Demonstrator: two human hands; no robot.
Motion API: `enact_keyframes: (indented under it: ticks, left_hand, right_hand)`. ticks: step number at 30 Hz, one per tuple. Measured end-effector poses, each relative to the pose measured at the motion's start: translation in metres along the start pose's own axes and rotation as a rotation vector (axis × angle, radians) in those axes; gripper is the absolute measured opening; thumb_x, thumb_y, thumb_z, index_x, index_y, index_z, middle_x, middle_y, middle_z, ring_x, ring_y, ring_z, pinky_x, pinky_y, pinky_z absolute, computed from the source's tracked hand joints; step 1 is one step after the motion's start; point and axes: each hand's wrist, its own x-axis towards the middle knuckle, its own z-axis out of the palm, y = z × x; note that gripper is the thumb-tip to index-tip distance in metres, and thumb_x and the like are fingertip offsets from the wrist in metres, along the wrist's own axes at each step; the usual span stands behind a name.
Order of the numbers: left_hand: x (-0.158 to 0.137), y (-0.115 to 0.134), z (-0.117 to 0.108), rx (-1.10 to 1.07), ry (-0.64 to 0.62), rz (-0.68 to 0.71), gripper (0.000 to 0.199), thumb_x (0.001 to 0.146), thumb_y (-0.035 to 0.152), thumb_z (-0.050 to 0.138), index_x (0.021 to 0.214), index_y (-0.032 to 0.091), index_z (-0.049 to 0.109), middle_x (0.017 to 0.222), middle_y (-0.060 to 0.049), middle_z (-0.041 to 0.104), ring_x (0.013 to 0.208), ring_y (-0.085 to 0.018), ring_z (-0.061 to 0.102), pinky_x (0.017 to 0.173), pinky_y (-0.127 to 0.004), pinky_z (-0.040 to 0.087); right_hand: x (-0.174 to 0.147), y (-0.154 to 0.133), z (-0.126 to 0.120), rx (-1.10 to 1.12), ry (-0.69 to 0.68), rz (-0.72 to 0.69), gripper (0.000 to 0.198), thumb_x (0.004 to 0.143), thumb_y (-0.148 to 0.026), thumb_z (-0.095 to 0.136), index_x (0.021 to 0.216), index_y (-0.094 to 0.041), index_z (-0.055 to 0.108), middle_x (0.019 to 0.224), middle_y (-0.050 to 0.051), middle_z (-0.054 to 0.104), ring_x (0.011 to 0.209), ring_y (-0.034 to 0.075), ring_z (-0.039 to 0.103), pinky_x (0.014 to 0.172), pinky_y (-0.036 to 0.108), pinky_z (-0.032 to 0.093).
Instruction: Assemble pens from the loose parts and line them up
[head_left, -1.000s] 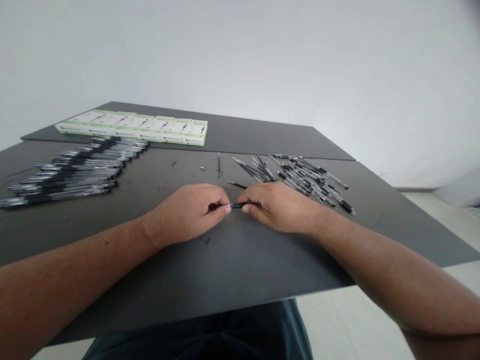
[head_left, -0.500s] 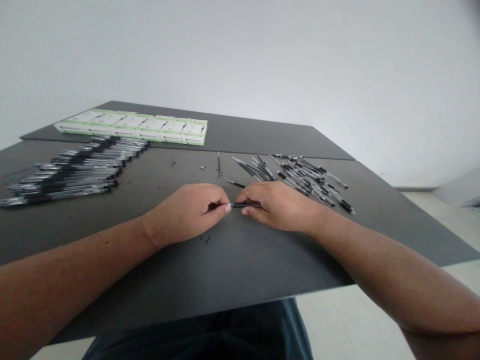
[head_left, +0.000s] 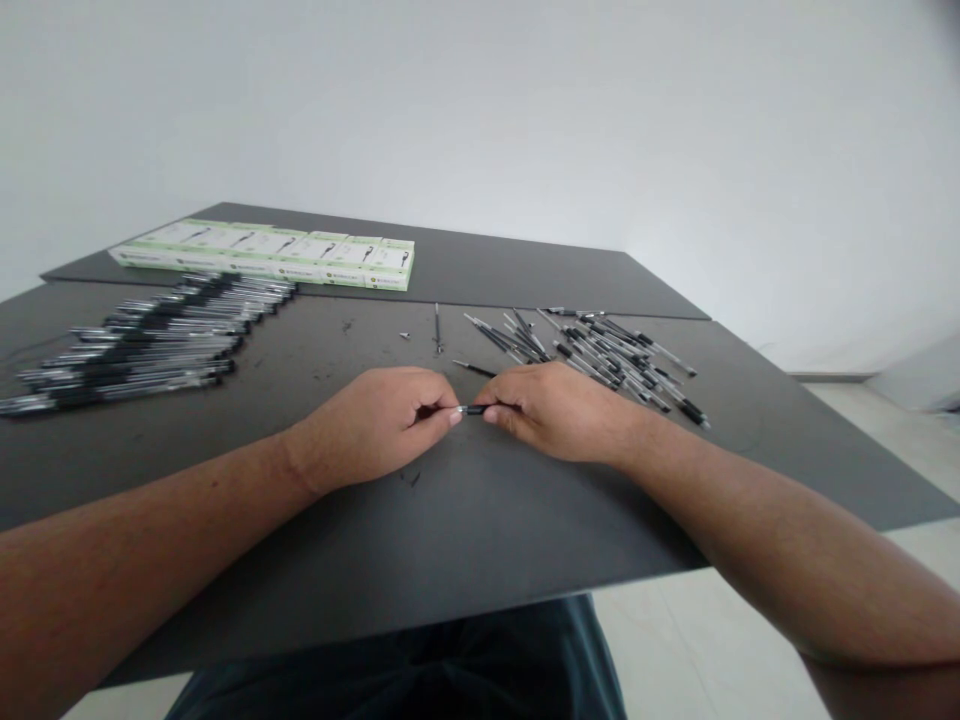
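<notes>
A pen (head_left: 474,409) with a black grip lies level between my two hands, low over the table. My left hand (head_left: 386,420) pinches its silvery tip end between thumb and forefinger. On the other side my right hand (head_left: 559,410) has thumb and fingers closed around the black part, and the rest of the pen is hidden inside that hand. Just beyond my right fingers rests a dark refill (head_left: 474,369). A small pen tip (head_left: 405,335) and a single upright-lying refill (head_left: 438,328) are farther off on the table.
Several pens (head_left: 165,335) lie in a slanting row at the left. Behind them stand white and green boxes (head_left: 300,258) side by side. Loose refills (head_left: 510,335) and pen barrels (head_left: 630,360) are heaped at the right of the grey table (head_left: 480,540).
My right thumb has closed up against the pen's black part, and its fingers have shifted slightly. My left hand has stayed in place.
</notes>
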Motion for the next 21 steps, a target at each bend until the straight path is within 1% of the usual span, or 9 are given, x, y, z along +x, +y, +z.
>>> enact_keyframes:
  ticks: [5, 8, 11, 13, 17, 19, 21]
  left_hand:
    - [0.0005, 0.0016, -0.0013, 0.001, -0.01, -0.013, 0.028, 0.101, 0.037, 0.053, 0.091, 0.023, 0.074, 0.084, -0.002, 0.075, 0.078, -0.019, 0.068, 0.072, -0.031, 0.043]
    - [0.0011, 0.002, -0.0013, 0.011, -0.011, -0.005, 0.029, 0.102, 0.038, 0.053, 0.09, 0.023, 0.074, 0.083, -0.002, 0.075, 0.078, -0.019, 0.068, 0.071, -0.032, 0.043]
    - [0.0011, 0.0021, -0.0012, 0.01, -0.001, 0.0, 0.028, 0.102, 0.037, 0.053, 0.089, 0.023, 0.074, 0.083, -0.002, 0.075, 0.078, -0.019, 0.068, 0.071, -0.031, 0.043]
    - [0.0009, 0.0025, -0.0013, 0.007, -0.001, -0.001, 0.027, 0.101, 0.036, 0.053, 0.089, 0.023, 0.074, 0.082, -0.002, 0.075, 0.077, -0.019, 0.068, 0.07, -0.031, 0.043]
    - [0.0006, 0.0029, -0.0012, 0.006, -0.005, 0.012, 0.028, 0.101, 0.036, 0.053, 0.09, 0.022, 0.074, 0.082, -0.002, 0.074, 0.076, -0.019, 0.067, 0.07, -0.031, 0.042]
    - [0.0004, 0.0023, -0.0011, 0.005, -0.001, 0.02, 0.028, 0.102, 0.036, 0.053, 0.09, 0.022, 0.074, 0.082, -0.002, 0.074, 0.076, -0.019, 0.067, 0.07, -0.031, 0.042]
    - [0.0003, 0.0014, -0.001, 0.005, 0.003, 0.024, 0.027, 0.102, 0.036, 0.053, 0.09, 0.022, 0.074, 0.082, -0.002, 0.074, 0.076, -0.019, 0.067, 0.071, -0.031, 0.042]
  right_hand:
    - [0.0008, -0.0008, -0.0008, 0.021, 0.04, 0.025, 0.023, 0.101, -0.022, 0.067, 0.122, -0.017, 0.076, 0.108, 0.009, 0.081, 0.097, 0.022, 0.072, 0.088, 0.034, 0.05]
    - [0.0005, -0.0009, -0.0012, 0.004, 0.015, 0.02, 0.021, 0.104, -0.022, 0.063, 0.119, -0.017, 0.076, 0.107, 0.009, 0.081, 0.097, 0.023, 0.072, 0.087, 0.034, 0.05]
    - [-0.0001, -0.0009, -0.0007, 0.004, -0.002, -0.001, 0.025, 0.108, -0.022, 0.055, 0.12, -0.017, 0.077, 0.111, 0.01, 0.082, 0.1, 0.024, 0.073, 0.089, 0.035, 0.05]
    - [0.0001, -0.001, -0.0005, 0.024, 0.009, 0.02, 0.025, 0.106, -0.021, 0.057, 0.122, -0.016, 0.076, 0.112, 0.01, 0.082, 0.099, 0.023, 0.073, 0.088, 0.034, 0.05]
    - [0.0008, -0.0008, -0.0014, 0.038, 0.023, 0.063, 0.024, 0.1, -0.021, 0.069, 0.123, -0.017, 0.075, 0.106, 0.008, 0.081, 0.093, 0.021, 0.072, 0.083, 0.031, 0.049]
    - [0.0007, -0.001, -0.0024, 0.024, 0.002, 0.05, 0.021, 0.101, -0.021, 0.068, 0.12, -0.018, 0.076, 0.105, 0.007, 0.081, 0.094, 0.021, 0.072, 0.084, 0.031, 0.049]
    - [0.0002, -0.0017, -0.0032, 0.005, -0.021, 0.034, 0.021, 0.105, -0.023, 0.062, 0.118, -0.018, 0.077, 0.107, 0.008, 0.082, 0.097, 0.022, 0.073, 0.086, 0.033, 0.049]
